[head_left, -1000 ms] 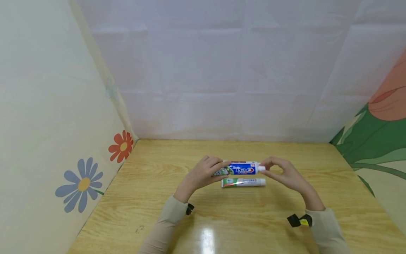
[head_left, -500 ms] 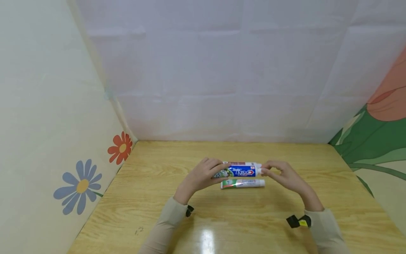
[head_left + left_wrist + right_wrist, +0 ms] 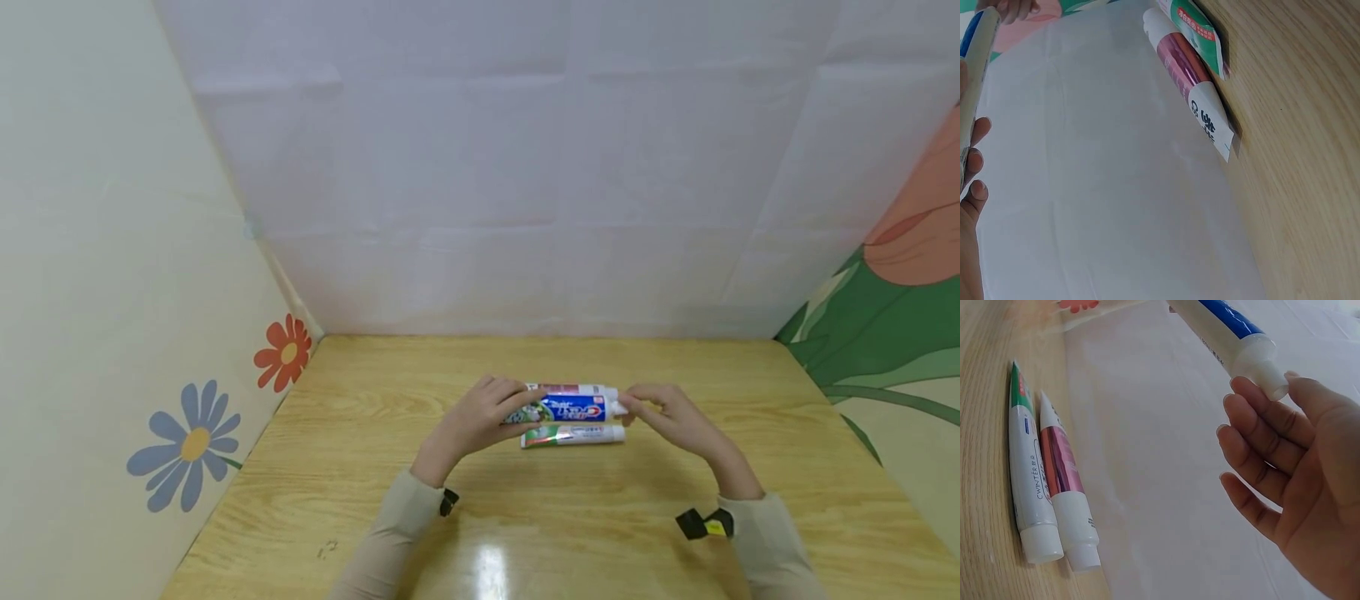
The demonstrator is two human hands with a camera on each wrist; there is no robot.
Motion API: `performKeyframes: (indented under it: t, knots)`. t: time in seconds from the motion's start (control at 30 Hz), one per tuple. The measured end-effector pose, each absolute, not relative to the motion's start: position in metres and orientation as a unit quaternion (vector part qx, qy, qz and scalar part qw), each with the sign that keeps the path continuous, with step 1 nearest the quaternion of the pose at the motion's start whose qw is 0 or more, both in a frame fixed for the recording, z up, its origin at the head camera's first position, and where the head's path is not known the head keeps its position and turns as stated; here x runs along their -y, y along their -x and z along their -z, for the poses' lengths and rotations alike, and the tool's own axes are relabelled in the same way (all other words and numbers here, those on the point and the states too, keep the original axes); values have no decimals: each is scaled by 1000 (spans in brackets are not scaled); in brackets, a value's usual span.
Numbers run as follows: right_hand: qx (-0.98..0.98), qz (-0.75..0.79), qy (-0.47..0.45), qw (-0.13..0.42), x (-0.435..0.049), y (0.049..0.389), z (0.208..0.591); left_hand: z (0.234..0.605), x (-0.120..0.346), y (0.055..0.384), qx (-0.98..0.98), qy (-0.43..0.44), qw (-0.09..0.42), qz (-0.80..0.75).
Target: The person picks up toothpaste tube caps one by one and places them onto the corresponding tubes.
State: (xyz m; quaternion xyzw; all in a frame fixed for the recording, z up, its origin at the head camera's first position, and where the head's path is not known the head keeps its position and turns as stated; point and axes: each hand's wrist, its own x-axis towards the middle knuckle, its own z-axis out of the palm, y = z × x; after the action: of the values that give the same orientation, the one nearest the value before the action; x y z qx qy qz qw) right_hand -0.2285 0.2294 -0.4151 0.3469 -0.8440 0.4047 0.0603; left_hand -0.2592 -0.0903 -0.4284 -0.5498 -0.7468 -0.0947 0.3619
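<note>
A blue, white and green toothpaste tube (image 3: 577, 407) is held above the table, its white cap (image 3: 1272, 382) toward the right. My left hand (image 3: 480, 414) grips the tube's tail end, thumb in front and fingers behind. With thumb and index finger, my right hand (image 3: 678, 421) pinches at the cap; the other fingers curve loosely below. Under the held tube, two more toothpaste tubes lie side by side: a green and white tube (image 3: 1034, 469) nearer me, and a pink and white tube (image 3: 1067, 469) behind it. Their caps also point right.
The wood-grain table (image 3: 360, 467) ends at a white sheet (image 3: 450, 183) hung at the back. Painted walls stand on both sides, with a blue flower (image 3: 191, 446) and red flower (image 3: 285, 353) on the left.
The held tube sits slightly lower in the head view, and more of the pink tube shows behind it. My right fingers have shifted and turned a little at the cap.
</note>
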Motion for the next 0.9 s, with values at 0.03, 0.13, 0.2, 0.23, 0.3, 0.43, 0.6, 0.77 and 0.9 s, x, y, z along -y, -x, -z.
performKeyframes:
  t: [0.03,0.13,0.2,0.23,0.3,0.43,0.6,0.77,0.9]
  knots:
    - [845,-404,-346,58,-228,227,414,429,91,259,747,550,362,94]
    - [845,-407,-343,51,-224,221,405,429,91,259,748,549,360,97]
    - [848,-404,-340,51,-224,221,405,429,91,259,748,549,360,99]
    - [849,-405,-337,50,-224,221,405,429,91,259,747,549,361,100]
    - [851,-404,-332,54,-226,223,410,428,91,259,747,547,363,103]
    - [859,-399,-315,60,-226,223,411,428,92,260,747,544,367,110]
    - [859,-390,-320,85,-227,224,411,426,93,259,749,539,368,116]
    - [856,-385,-330,99,-226,225,411,425,95,259,749,539,367,117]
    - [857,-385,-326,105,-226,224,411,426,96,260,750,539,367,114]
